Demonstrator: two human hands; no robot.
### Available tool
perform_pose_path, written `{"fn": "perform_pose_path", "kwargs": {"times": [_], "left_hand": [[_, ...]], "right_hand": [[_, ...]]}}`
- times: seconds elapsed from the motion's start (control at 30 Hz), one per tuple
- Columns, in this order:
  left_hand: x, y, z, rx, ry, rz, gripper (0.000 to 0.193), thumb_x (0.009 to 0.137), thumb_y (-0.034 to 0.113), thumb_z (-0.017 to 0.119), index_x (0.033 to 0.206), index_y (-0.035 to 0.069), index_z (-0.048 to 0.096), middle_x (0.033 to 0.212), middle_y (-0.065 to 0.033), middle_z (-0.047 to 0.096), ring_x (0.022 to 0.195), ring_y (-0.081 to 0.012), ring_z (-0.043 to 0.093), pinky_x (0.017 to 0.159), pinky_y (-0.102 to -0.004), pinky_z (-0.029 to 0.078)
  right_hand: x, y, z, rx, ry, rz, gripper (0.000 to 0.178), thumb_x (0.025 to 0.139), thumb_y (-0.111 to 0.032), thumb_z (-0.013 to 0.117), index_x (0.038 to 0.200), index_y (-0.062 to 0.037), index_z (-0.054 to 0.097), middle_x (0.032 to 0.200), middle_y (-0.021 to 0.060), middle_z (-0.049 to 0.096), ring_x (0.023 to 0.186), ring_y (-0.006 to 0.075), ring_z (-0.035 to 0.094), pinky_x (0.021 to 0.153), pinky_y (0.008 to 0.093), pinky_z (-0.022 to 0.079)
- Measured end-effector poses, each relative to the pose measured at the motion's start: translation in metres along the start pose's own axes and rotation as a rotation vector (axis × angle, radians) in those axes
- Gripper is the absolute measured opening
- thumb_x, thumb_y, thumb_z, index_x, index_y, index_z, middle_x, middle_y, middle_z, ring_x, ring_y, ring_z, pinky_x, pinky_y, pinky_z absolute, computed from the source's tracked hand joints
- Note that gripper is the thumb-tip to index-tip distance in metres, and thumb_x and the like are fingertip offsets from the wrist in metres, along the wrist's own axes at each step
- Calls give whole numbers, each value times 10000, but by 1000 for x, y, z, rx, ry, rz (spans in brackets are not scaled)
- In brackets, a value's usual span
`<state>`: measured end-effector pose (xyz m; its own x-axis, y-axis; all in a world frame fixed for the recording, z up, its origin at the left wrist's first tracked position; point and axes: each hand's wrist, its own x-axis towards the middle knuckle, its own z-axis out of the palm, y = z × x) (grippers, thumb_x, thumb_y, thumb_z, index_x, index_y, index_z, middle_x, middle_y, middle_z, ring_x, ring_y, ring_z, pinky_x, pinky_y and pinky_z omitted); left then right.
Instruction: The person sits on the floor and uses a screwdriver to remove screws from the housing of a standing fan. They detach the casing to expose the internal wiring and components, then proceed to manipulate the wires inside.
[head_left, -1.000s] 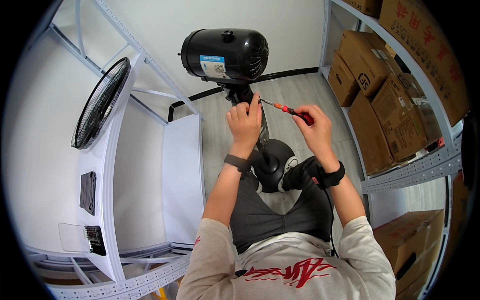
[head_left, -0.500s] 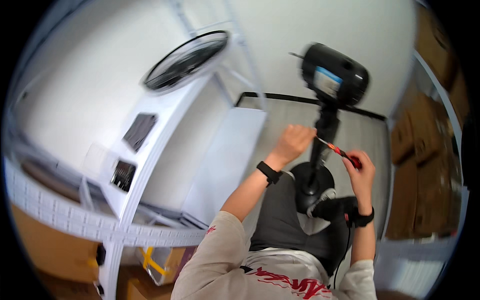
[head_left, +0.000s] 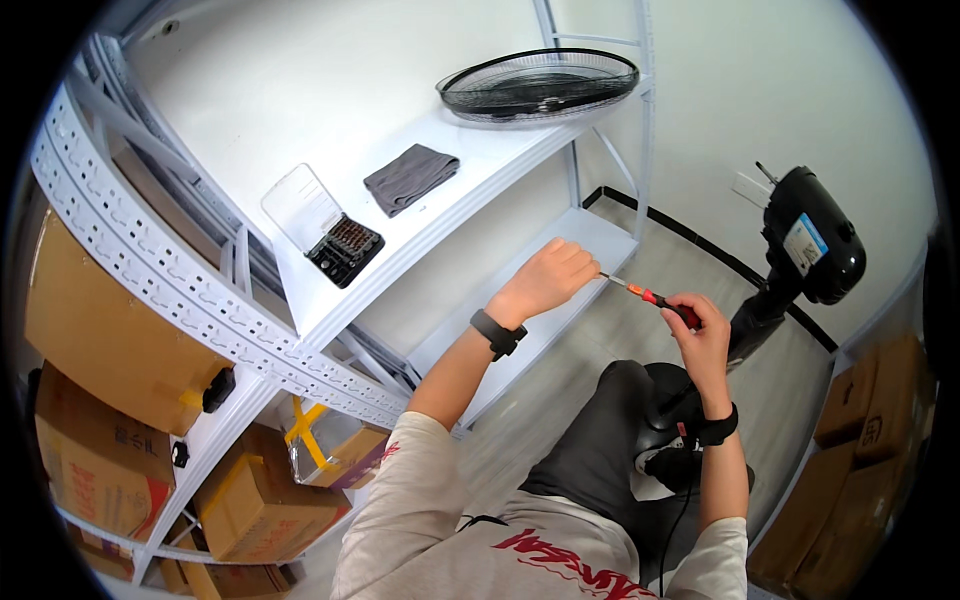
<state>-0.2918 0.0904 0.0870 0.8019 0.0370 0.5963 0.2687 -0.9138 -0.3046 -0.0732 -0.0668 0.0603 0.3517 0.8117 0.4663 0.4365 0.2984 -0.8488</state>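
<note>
My right hand (head_left: 702, 335) is closed around the red-and-black handle of a screwdriver (head_left: 660, 301), in front of my body. The metal shaft points left, and its tip ends at the pinched fingers of my left hand (head_left: 553, 274). Whether those fingers also hold a small bit is hidden. Right of my hands stands a black pedestal fan without its grille; its motor head (head_left: 825, 240) has a bare shaft and a label. To the left, an open case of screwdriver bits (head_left: 347, 252) lies on the white shelf (head_left: 468, 166), beside a folded grey cloth (head_left: 411, 179).
A round black fan grille (head_left: 540, 85) rests at the shelf's far end. Cardboard boxes (head_left: 262, 495) fill the racks at lower left, and more boxes (head_left: 845, 480) stand at right. A white shelf upright (head_left: 215, 450) rises close to my left. A thin black cable (head_left: 668, 540) hangs near my right wrist.
My view has turned left, so the shelf, bit case and fan have shifted right in the picture. The fan head now sits farther to the right of my hands. Both hands keep hold at the screwdriver.
</note>
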Motion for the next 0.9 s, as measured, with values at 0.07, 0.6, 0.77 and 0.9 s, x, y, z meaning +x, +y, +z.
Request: {"fn": "perform_pose_path", "kwargs": {"times": [0.07, 0.6, 0.77, 0.9], "left_hand": [[-13, -9, -8, -15, 15, -28, 78, 784, 85, 631, 854, 87, 599, 751, -12, 517, 713, -171, 500, 646, -285, 375], [-90, -129, -57, 455, 234, -1070, 164, 777, 212, 699, 819, 59, 740, 793, -160, 620, 796, -337, 563, 726, -437, 451], [-95, -134, -53, 401, 152, -1191, 195, 790, 230, 702, 883, 62, 733, 929, -151, 621, 904, -320, 555, 812, -423, 438], [-92, -129, -52, 389, 166, -1228, 247, 785, 248, 711, 928, 47, 721, 938, -145, 622, 930, -319, 548, 838, -412, 430]], "right_hand": [[7, -4, 14, 53, -55, 8, 124, 792, -25, 687, 907, -4, 646, 818, 32, 616, 671, 82, 549, 574, 214, 432], [32, -3, 38, 301, -219, 283, 138, 818, -64, 682, 941, -13, 644, 783, -3, 621, 676, 50, 564, 560, 209, 467], [25, -4, 25, 313, -185, 316, 134, 821, -63, 676, 942, -17, 641, 798, -2, 625, 696, 51, 572, 567, 207, 466], [18, 3, 9, 313, -175, 309, 131, 825, -63, 671, 945, -20, 639, 814, 3, 632, 710, 53, 580, 571, 205, 465]]}}
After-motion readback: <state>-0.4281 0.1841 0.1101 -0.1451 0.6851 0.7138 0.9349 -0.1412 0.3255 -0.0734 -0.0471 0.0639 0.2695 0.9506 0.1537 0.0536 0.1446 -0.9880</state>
